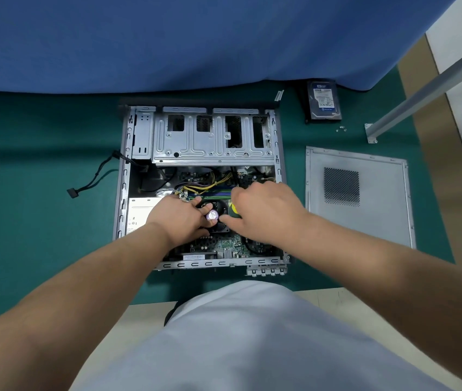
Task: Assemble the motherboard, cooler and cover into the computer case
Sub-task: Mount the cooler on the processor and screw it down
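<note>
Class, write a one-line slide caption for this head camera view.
Left hand steadies the cooler in the open case; right hand grips a screwdriver; cover lies alongside.

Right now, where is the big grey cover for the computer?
The cover lies flat on the green mat, right of the open computer case, nearer than the hard drive.

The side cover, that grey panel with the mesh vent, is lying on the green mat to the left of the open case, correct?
Not quite. The head view shows the side cover lying flat on the green mat to the right of the open case, not the left.
</note>
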The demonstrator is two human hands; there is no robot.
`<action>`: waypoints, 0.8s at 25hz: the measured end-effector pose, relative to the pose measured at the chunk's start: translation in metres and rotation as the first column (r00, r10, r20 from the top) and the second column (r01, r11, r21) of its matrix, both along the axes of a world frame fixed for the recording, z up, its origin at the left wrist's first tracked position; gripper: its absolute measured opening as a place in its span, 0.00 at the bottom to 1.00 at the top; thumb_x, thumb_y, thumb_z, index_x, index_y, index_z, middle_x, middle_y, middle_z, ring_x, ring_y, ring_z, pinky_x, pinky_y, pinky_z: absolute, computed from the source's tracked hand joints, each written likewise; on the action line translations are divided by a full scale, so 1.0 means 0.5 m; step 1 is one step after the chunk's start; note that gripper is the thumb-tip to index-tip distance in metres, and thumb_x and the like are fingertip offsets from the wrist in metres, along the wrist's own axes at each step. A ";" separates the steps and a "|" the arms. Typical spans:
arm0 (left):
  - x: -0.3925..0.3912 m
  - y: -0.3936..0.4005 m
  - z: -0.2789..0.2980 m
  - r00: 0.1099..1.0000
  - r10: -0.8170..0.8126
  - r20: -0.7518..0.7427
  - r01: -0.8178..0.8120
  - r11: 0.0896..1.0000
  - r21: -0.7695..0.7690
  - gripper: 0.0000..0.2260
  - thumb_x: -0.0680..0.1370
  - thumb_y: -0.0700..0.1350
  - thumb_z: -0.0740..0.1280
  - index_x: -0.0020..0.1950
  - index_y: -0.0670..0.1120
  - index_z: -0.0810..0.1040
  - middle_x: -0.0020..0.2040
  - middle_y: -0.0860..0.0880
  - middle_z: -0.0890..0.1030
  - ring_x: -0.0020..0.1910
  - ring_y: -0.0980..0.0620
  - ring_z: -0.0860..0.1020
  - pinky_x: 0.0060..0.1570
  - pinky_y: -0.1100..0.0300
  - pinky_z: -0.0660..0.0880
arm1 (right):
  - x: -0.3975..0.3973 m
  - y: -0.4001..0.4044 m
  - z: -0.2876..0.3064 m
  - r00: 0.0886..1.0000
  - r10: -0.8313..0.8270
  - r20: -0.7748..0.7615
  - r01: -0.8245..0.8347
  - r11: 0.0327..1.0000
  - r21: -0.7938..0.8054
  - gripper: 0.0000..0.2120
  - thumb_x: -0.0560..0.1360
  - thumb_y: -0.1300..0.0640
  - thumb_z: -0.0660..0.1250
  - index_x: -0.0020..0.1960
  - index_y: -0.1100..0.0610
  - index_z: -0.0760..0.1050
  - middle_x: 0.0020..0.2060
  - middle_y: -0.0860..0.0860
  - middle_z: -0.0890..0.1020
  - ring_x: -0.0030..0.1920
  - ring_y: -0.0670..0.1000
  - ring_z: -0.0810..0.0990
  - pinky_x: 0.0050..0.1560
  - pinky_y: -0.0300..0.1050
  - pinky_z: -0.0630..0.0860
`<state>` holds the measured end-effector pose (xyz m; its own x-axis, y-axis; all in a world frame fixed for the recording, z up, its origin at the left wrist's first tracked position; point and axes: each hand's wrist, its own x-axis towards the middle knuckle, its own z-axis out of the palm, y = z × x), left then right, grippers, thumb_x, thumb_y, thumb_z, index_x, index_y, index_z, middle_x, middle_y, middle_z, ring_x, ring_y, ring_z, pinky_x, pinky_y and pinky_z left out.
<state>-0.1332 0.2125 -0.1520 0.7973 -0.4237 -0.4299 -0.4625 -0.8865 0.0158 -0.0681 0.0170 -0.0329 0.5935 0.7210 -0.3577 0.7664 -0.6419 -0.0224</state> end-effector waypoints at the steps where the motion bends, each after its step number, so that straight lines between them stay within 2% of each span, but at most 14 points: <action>1: 0.000 0.000 0.004 1.000 0.001 0.014 -0.001 1.000 -0.003 0.19 0.84 0.65 0.50 0.74 0.69 0.67 0.81 0.58 0.62 0.75 0.53 0.71 0.58 0.53 0.71 | -0.014 0.008 -0.006 0.997 -0.062 0.056 0.062 0.998 0.000 0.24 0.80 0.34 0.58 0.40 0.54 0.64 0.27 0.48 0.61 0.30 0.56 0.67 0.27 0.43 0.54; 3: 0.001 -0.002 0.011 0.999 0.012 0.030 -0.012 1.000 -0.002 0.18 0.84 0.66 0.51 0.72 0.69 0.68 0.80 0.54 0.64 0.68 0.53 0.77 0.57 0.53 0.72 | -0.029 0.020 -0.013 0.980 -0.156 0.124 0.154 0.988 0.027 0.29 0.79 0.29 0.54 0.36 0.54 0.61 0.26 0.48 0.62 0.28 0.55 0.65 0.28 0.42 0.54; 4: 0.001 -0.002 0.013 1.000 0.013 0.027 -0.013 1.000 0.000 0.19 0.84 0.66 0.51 0.73 0.69 0.68 0.80 0.54 0.65 0.68 0.53 0.77 0.58 0.53 0.72 | -0.029 0.021 -0.015 0.979 -0.162 0.124 0.159 0.987 0.034 0.29 0.79 0.28 0.54 0.37 0.54 0.64 0.27 0.48 0.65 0.29 0.55 0.67 0.28 0.42 0.56; 5: 0.002 -0.003 0.014 1.000 0.011 0.023 -0.011 1.000 0.001 0.19 0.84 0.66 0.51 0.73 0.68 0.68 0.81 0.54 0.64 0.70 0.53 0.76 0.59 0.52 0.72 | -0.026 0.020 -0.012 0.986 -0.143 0.087 0.140 0.989 0.041 0.28 0.78 0.28 0.55 0.43 0.54 0.69 0.32 0.49 0.71 0.32 0.56 0.72 0.29 0.43 0.60; 6: 0.002 -0.003 0.016 1.000 0.009 0.021 -0.009 1.000 -0.001 0.20 0.84 0.66 0.51 0.74 0.67 0.68 0.81 0.56 0.64 0.72 0.53 0.74 0.60 0.52 0.72 | -0.018 0.015 -0.006 0.995 -0.099 0.019 0.098 0.994 0.054 0.25 0.79 0.30 0.58 0.52 0.53 0.72 0.42 0.51 0.76 0.37 0.57 0.77 0.31 0.45 0.64; 8: 0.000 -0.003 0.019 0.999 0.006 0.038 -0.006 1.000 -0.004 0.19 0.84 0.66 0.51 0.74 0.68 0.67 0.80 0.57 0.65 0.71 0.53 0.74 0.58 0.53 0.71 | -0.002 0.002 0.013 0.990 0.086 -0.114 -0.076 0.993 0.092 0.19 0.80 0.41 0.66 0.66 0.47 0.71 0.60 0.51 0.74 0.41 0.58 0.79 0.35 0.49 0.73; 10: -0.001 -0.002 0.016 0.999 0.003 0.042 -0.003 1.000 -0.004 0.18 0.84 0.65 0.51 0.74 0.69 0.66 0.80 0.57 0.65 0.73 0.53 0.73 0.57 0.53 0.71 | 0.012 -0.014 0.029 0.954 0.248 -0.168 -0.238 0.968 0.074 0.19 0.79 0.54 0.69 0.68 0.44 0.70 0.64 0.50 0.71 0.38 0.57 0.76 0.35 0.50 0.75; 12: 0.000 -0.002 0.012 1.000 0.006 0.012 -0.006 1.000 0.001 0.19 0.85 0.64 0.51 0.75 0.68 0.65 0.81 0.58 0.61 0.78 0.53 0.66 0.59 0.52 0.71 | 0.025 -0.023 0.040 0.934 0.327 -0.147 -0.329 0.944 0.006 0.23 0.77 0.64 0.66 0.67 0.45 0.72 0.61 0.49 0.74 0.37 0.56 0.76 0.30 0.48 0.70; 13: 0.002 -0.001 0.010 1.000 0.008 0.001 -0.008 1.000 0.005 0.19 0.85 0.63 0.50 0.76 0.67 0.65 0.82 0.59 0.59 0.79 0.53 0.64 0.60 0.52 0.71 | 0.025 -0.022 0.044 0.932 0.341 -0.121 -0.344 0.939 -0.012 0.21 0.77 0.64 0.65 0.66 0.46 0.74 0.58 0.49 0.76 0.38 0.56 0.77 0.29 0.46 0.68; 15: 0.003 -0.001 0.008 1.000 0.008 -0.008 -0.008 1.000 0.003 0.19 0.85 0.63 0.50 0.76 0.67 0.64 0.82 0.59 0.58 0.80 0.52 0.63 0.60 0.51 0.72 | 0.010 -0.017 0.045 0.967 0.251 -0.043 -0.253 0.967 -0.035 0.07 0.80 0.54 0.63 0.58 0.52 0.76 0.47 0.52 0.79 0.38 0.56 0.79 0.29 0.45 0.65; 17: 0.000 -0.002 0.006 1.000 0.008 0.001 -0.008 1.000 -0.001 0.19 0.85 0.63 0.50 0.76 0.67 0.64 0.82 0.58 0.59 0.79 0.53 0.64 0.59 0.51 0.72 | -0.013 -0.009 0.032 0.993 0.071 0.093 -0.062 0.994 -0.090 0.19 0.83 0.39 0.54 0.48 0.54 0.71 0.33 0.52 0.75 0.33 0.56 0.74 0.27 0.43 0.57; 18: 0.000 -0.002 0.006 1.000 0.008 0.008 -0.008 1.000 0.001 0.19 0.85 0.63 0.50 0.76 0.67 0.65 0.82 0.58 0.60 0.79 0.53 0.64 0.58 0.52 0.71 | -0.023 -0.002 0.025 0.986 0.008 0.165 0.007 0.996 -0.088 0.24 0.83 0.35 0.49 0.45 0.53 0.68 0.28 0.51 0.70 0.31 0.56 0.72 0.27 0.43 0.53; 19: 0.000 -0.001 0.007 1.000 0.008 0.008 -0.008 1.000 0.005 0.19 0.85 0.63 0.50 0.75 0.67 0.65 0.82 0.58 0.60 0.79 0.53 0.65 0.58 0.52 0.71 | -0.029 0.005 0.021 0.976 -0.036 0.215 0.052 0.996 -0.070 0.26 0.82 0.33 0.46 0.44 0.53 0.68 0.26 0.50 0.68 0.30 0.57 0.74 0.27 0.42 0.51; 20: 0.001 -0.001 0.008 1.000 0.005 0.005 -0.005 1.000 0.007 0.19 0.85 0.63 0.50 0.75 0.67 0.66 0.82 0.59 0.60 0.79 0.53 0.64 0.58 0.52 0.71 | -0.027 0.004 0.018 0.970 -0.077 0.229 0.089 0.995 -0.043 0.28 0.81 0.32 0.45 0.45 0.54 0.69 0.27 0.50 0.70 0.31 0.57 0.77 0.27 0.43 0.51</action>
